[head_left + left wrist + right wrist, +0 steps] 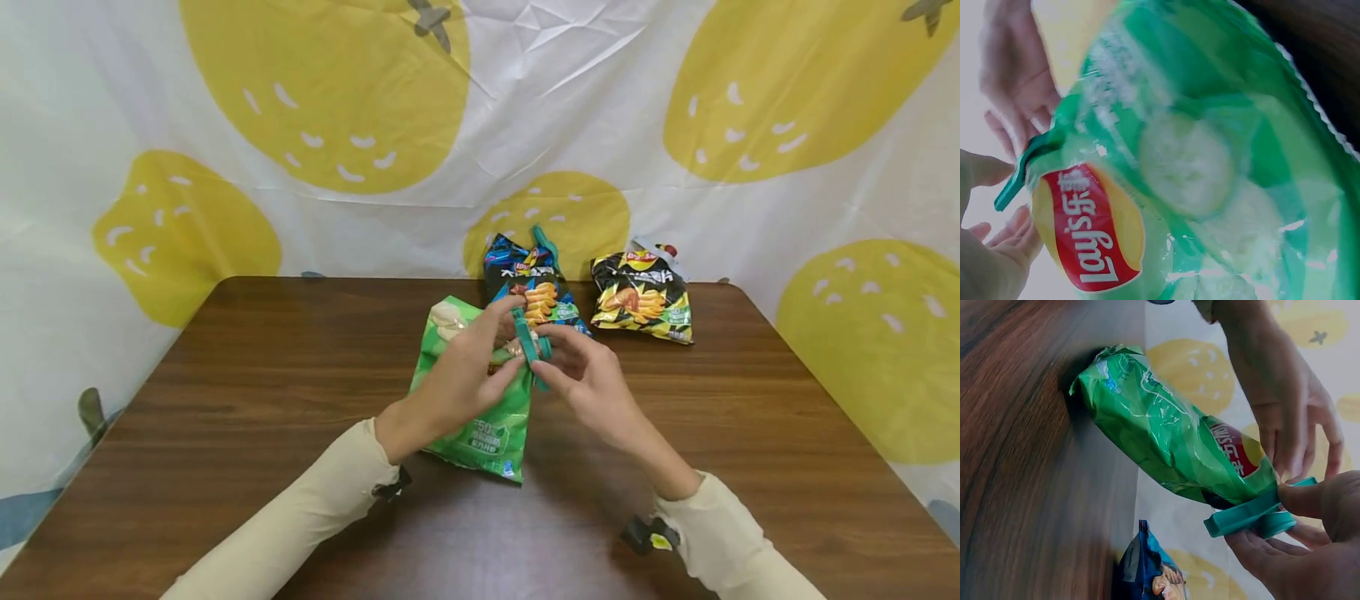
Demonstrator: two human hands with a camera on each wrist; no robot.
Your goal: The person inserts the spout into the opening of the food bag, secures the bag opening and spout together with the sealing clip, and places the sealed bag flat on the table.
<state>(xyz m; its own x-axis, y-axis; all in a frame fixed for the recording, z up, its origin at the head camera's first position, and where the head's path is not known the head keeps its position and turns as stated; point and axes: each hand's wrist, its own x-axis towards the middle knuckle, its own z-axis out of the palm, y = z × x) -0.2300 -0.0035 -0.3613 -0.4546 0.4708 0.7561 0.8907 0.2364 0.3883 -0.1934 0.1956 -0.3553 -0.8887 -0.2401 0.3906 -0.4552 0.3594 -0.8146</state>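
A green Lay's chip bag [480, 425] hangs tilted between the hands, its narrowed top in a teal bag clip [527, 340]. My left hand [457, 375] grips the bag's top beside the clip, thumb and fingers curled round it. From the other side, my right hand [600, 387] pinches the clip between thumb and fingers. In the right wrist view the clip [1254, 512] lies across the bag's end, with the right thumb [1304, 500] on it. The bag's printed front [1191, 162] fills most of the left wrist view; part of the left fingers' hold is hidden.
Behind the hands, a blue-and-black chip bag [551, 300] with a teal clip [546, 242] stands near the table's back edge. To its right is a yellow-and-black chip bag [641, 300] with a pale clip at its top. The brown table [262, 392] meets a lemon-print cloth [375, 225].
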